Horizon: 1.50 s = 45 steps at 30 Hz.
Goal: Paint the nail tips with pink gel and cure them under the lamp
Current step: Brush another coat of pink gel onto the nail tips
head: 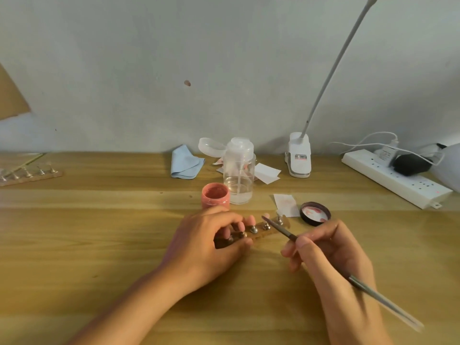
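Observation:
A brown strip holder with metal studs carrying nail tips lies on the wooden table in front of me. My left hand grips its left end, fingers curled over it. Two tips beside those fingers look pink. My right hand pinches a thin brush, whose bristle end points at a tip near the strip's middle. An open pink gel jar stands just behind my left hand. Its dark lid lies upside down to the right, smeared pink.
A clear pump bottle stands behind the jar, with a blue cloth and paper wipes nearby. A white clip lamp stands at the wall, and a power strip lies at the right. A second tip holder lies far left.

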### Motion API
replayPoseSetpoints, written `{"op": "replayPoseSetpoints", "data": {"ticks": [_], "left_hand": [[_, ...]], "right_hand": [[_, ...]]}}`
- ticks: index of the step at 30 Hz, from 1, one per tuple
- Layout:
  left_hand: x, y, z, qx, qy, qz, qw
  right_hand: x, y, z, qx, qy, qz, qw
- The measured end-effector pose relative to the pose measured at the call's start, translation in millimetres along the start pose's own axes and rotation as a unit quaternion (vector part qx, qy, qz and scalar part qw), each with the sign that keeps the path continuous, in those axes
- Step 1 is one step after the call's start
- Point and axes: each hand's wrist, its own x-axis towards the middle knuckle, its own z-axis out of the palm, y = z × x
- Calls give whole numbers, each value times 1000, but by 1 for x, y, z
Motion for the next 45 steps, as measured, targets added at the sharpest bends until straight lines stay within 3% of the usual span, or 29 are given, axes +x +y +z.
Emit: {"op": "replayPoseSetpoints", "data": {"ticks": [6, 13, 21, 45], "left_hand": [[0, 2, 0, -25, 17, 22, 999], [0, 2, -1, -24, 28, 45, 998], [0, 3, -2, -22, 29, 68, 997], [-2, 6, -2, -14, 30, 53, 998]], "right_hand": [[-2, 3, 3, -4, -12, -13, 1000], [-5, 3, 5, -116, -27, -43, 992], [-5, 3, 5, -170, -41, -58, 983], [-4, 5, 5, -184, -28, -62, 981]]}}
